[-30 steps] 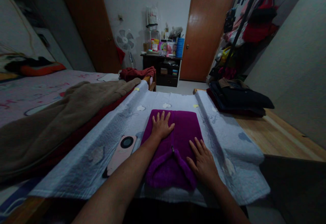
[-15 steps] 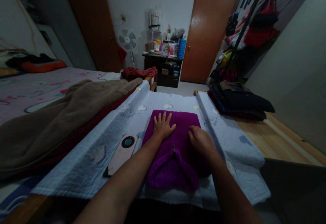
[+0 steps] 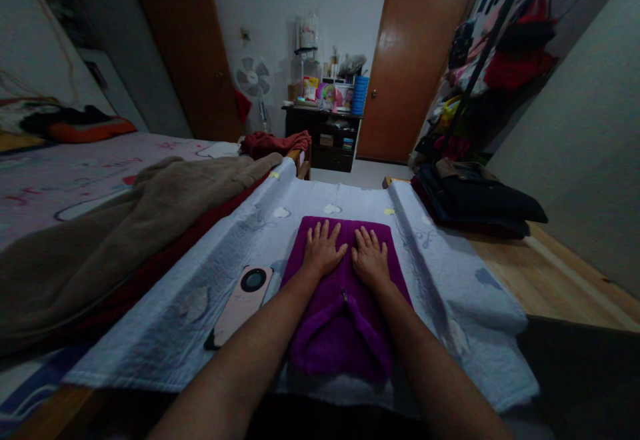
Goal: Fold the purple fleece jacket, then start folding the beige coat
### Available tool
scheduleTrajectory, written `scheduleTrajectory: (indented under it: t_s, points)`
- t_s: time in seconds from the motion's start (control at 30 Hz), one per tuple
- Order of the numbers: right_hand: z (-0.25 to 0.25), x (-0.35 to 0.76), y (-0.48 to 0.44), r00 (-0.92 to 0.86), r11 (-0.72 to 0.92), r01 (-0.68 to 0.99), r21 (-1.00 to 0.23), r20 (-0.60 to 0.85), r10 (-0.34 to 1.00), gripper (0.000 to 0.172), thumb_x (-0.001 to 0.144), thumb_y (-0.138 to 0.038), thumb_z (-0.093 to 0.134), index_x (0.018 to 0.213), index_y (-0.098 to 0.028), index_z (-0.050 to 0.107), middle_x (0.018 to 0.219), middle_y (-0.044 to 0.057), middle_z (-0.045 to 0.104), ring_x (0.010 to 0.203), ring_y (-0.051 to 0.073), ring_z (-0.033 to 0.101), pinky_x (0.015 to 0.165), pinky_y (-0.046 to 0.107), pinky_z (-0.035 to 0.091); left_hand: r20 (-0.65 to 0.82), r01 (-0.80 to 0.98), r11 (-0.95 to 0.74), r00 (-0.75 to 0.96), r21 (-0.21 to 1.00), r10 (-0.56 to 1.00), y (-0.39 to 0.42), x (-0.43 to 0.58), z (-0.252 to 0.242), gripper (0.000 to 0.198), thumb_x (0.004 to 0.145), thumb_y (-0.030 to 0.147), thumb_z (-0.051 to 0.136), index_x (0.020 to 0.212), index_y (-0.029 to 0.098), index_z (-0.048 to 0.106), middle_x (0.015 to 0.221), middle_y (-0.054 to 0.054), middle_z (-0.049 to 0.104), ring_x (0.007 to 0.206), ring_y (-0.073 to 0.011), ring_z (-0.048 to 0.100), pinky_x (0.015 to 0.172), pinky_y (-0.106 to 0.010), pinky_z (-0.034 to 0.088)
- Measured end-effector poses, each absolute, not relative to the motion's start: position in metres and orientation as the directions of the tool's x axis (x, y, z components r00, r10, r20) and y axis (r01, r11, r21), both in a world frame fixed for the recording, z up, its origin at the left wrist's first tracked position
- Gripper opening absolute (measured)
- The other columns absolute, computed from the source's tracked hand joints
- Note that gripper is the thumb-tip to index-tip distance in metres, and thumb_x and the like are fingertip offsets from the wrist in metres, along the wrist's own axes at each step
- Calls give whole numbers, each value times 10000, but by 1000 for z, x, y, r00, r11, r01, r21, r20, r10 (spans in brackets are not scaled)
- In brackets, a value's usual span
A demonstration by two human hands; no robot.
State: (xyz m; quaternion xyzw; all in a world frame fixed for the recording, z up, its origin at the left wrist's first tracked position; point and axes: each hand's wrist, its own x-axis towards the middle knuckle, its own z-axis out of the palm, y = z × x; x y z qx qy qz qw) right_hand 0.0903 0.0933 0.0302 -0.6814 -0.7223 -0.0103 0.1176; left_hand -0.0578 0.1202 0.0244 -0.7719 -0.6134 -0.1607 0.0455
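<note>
Purple cloth, folded into a thick oblong, makes up the garment (image 3: 333,293) that, in the head view, lies between the person's forearms on a pale quilted cover (image 3: 270,240), its zip running lengthwise up the middle. The left hand (image 3: 324,248) rests palm down on the far half, left of the zip, fingers spread apart; the right hand (image 3: 370,258) mirrors it on the other side, its fingers also a little apart, neither hand gripping anything. Judging by this pose, the step is pressing and smoothing the folded top, and the paired placement suits it, since even weight on both sides should hold the zip line straight. Flat palms seem better than fingertips, which could dent such soft fabric. Drawing outward from the zip towards the edges would likely flatten best, with lighter pressure near the zip pull (image 3: 344,295) and the plush V-shaped opening (image 3: 340,347) at the near end, where a hard push might loosen the folds. The phone (image 3: 240,307) lies just left of the garment, so the left forearm is best lifted clear of it
</note>
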Motion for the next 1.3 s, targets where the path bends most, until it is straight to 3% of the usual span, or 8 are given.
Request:
scheduleTrajectory:
  t_s: [0.17, 0.4, 0.57, 0.73, 0.8, 0.9, 1.13, 1.3]
  points:
    - [34, 92, 91, 19, -6, 991, -133, 101, 995, 603, 969, -476, 293, 1539, -304, 198, 1624, 36, 121, 1469, 323, 91, 1087, 619, 226, 304, 963, -239, 192, 123, 933, 119, -57, 25, 678, 917, 594, 374, 1511, 278, 294, 1557, -105, 331, 1422, -321, 286, 1153, -519, 182]
    - [32, 106, 85, 88, -84, 983, -164, 19, 996, 716, 935, -641, 294, 1550, -315, 122, 1627, 91, 65, 1462, 369, 91, 1080, 623, 213, 310, 961, -244, 195, 130, 931, 120, -58, 22, 678, 914, 596, 380, 1508, 277, 304, 1559, -112, 324, 1424, -328, 278, 1152, -520, 183]
    - [29, 120, 74, 92, -95, 977, -192, -27, 995, 744, 927, -658, 305, 1552, -305, 106, 1625, 113, 52, 1467, 353, 96, 1062, 578, 280, 314, 959, -246, 193, 139, 929, 121, -58, 22, 674, 913, 597, 378, 1502, 274, 318, 1553, -119, 332, 1422, -335, 282, 1146, -529, 192]
    - [40, 136, 67, 59, -72, 984, -163, -85, 995, 773, 922, -642, 357, 1547, -220, 187, 1587, 181, 198, 1417, 360, 263, 1056, 526, 304, 308, 960, -242, 191, 138, 932, 119, -58, 23, 681, 913, 604, 374, 1506, 278, 306, 1554, -112, 332, 1421, -332, 283, 1149, -526, 183]
    - [53, 140, 70, 41, -53, 992, -114, -99, 994, 734, 909, -608, 424, 1497, -178, 333, 1526, 194, 338, 1361, 371, 353, 1065, 550, 277, 313, 961, -241, 189, 137, 931, 119, -58, 23, 683, 911, 605, 377, 1506, 277, 307, 1553, -113, 334, 1420, -334, 283, 1150, -528, 179]
    - [77, 137, 86, 17, -19, 999, -30, -53, 998, 508, 913, -464, 475, 1296, -146, 573, 1414, 180, 492, 1325, 375, 388, 1076, 575, 236, 319, 960, -247, 194, 132, 928, 120, -58, 22, 684, 913, 604, 375, 1506, 268, 307, 1552, -122, 333, 1417, -339, 289, 1147, -531, 185]
    - [90, 95, 146, -101, 134, 978, -160, 194, 976, 411, 941, -252, 383, 1299, -135, 546, 1437, 139, 480, 1313, 243, 427, 1079, 360, 301, 320, 963, -240, 191, 120, 928, 123, -58, 17, 670, 915, 606, 367, 1504, 290, 310, 1564, -109, 316, 1425, -324, 283, 1150, -520, 201]
    - [58, 80, 157, 15, 34, 976, -217, 220, 975, 368, 962, -262, 347, 1175, -147, 623, 1232, 129, 636, 1187, 240, 524, 1023, 352, 341, 312, 965, -234, 188, 117, 931, 124, -58, 17, 670, 910, 591, 394, 1502, 289, 314, 1564, -104, 317, 1426, -320, 280, 1154, -519, 202]
